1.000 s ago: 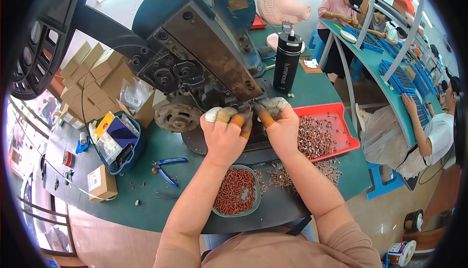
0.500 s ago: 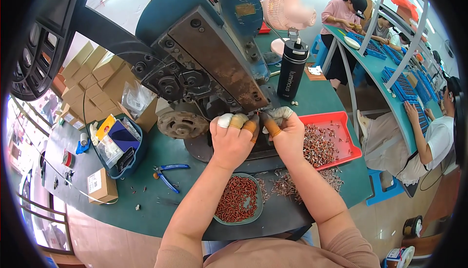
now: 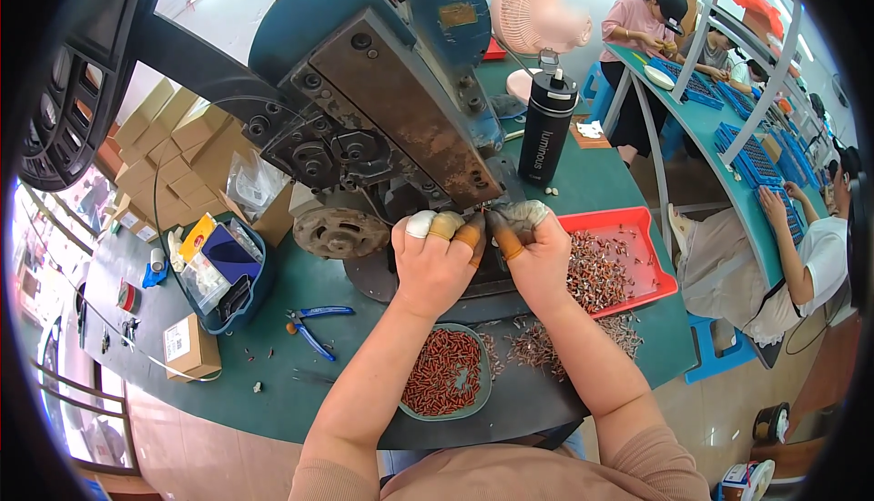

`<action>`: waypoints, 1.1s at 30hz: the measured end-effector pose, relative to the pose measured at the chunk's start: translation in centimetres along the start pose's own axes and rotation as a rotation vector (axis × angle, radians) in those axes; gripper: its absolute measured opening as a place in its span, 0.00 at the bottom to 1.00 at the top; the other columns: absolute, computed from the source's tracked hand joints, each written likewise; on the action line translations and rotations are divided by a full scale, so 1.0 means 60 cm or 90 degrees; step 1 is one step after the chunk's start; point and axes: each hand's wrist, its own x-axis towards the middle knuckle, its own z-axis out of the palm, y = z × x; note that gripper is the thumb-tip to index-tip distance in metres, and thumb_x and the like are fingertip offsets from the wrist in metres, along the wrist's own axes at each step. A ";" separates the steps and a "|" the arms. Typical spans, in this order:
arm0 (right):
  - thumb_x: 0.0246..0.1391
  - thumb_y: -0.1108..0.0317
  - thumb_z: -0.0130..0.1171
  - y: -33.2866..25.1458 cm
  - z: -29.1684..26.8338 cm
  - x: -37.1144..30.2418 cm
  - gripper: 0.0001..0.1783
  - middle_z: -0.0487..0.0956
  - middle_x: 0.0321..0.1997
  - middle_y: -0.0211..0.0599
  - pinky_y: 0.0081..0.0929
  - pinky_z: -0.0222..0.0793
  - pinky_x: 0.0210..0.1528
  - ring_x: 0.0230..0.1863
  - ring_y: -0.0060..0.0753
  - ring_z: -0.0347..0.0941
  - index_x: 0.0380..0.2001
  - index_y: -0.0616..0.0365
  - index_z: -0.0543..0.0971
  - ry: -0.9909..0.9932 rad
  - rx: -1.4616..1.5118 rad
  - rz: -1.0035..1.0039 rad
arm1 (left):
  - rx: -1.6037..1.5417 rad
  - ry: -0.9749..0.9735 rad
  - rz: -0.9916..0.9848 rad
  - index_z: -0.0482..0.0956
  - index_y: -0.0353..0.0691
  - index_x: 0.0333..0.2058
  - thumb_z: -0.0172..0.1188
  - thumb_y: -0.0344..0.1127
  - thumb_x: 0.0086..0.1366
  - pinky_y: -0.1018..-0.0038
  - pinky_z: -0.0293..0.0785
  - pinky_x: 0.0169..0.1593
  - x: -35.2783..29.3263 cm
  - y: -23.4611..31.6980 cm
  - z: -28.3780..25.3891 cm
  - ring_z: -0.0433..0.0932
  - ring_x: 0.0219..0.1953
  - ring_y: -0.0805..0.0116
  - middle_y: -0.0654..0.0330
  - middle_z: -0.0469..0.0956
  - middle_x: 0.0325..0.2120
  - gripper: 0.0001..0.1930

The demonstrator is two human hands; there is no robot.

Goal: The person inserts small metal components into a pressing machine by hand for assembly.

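Both hands meet under the head of a blue-and-steel bench press (image 3: 401, 118), their fingertips close together at its working point. White and brown finger cots cover several fingers. My left hand (image 3: 432, 264) is closed in a pinch; whatever sits between its fingertips is too small to make out. My right hand (image 3: 537, 250) is also closed, thumb and forefinger pressed together, their hold hidden. Below my wrists stands a green tray (image 3: 483, 392) full of small red-brown cylindrical parts. Right of my right hand lies a red tray (image 3: 654, 269) of similar parts with metal ends.
A heap of thin metal pieces (image 3: 533, 348) lies beside my right forearm. Blue-handled pliers (image 3: 314, 328) rest left of my left forearm. A black bottle (image 3: 548, 123) and pink fan (image 3: 537, 18) stand behind. A blue bin (image 3: 259, 296) sits left; co-workers (image 3: 637, 32) work at the right.
The press stands nearly as before, and my hands hold almost the same place at it. At the right, a co-worker's arm has shifted slightly by the blue trays.
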 end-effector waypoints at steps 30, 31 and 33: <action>0.54 0.74 0.64 0.003 -0.129 -0.037 0.09 0.76 0.28 0.25 0.15 0.65 0.28 0.26 0.14 0.69 0.38 0.59 0.78 -0.009 -0.118 0.063 | -0.156 -0.431 -0.253 0.81 0.45 0.37 0.70 0.34 0.48 0.61 0.61 0.49 -0.035 0.061 -0.176 0.69 0.45 0.54 0.56 0.72 0.38 0.15; 0.53 0.75 0.64 0.010 -0.156 -0.041 0.11 0.76 0.31 0.25 0.15 0.65 0.31 0.28 0.14 0.68 0.40 0.59 0.78 0.014 -0.173 0.053 | -0.176 -0.543 -0.302 0.81 0.43 0.37 0.70 0.35 0.48 0.61 0.60 0.51 -0.048 0.066 -0.198 0.69 0.46 0.54 0.55 0.72 0.39 0.15; 0.53 0.75 0.64 0.021 -0.189 -0.059 0.09 0.76 0.31 0.25 0.13 0.64 0.32 0.28 0.13 0.67 0.38 0.60 0.79 0.045 -0.168 0.170 | -0.154 -0.575 -0.288 0.81 0.42 0.37 0.71 0.36 0.48 0.60 0.59 0.52 -0.077 0.085 -0.217 0.68 0.46 0.53 0.55 0.72 0.40 0.16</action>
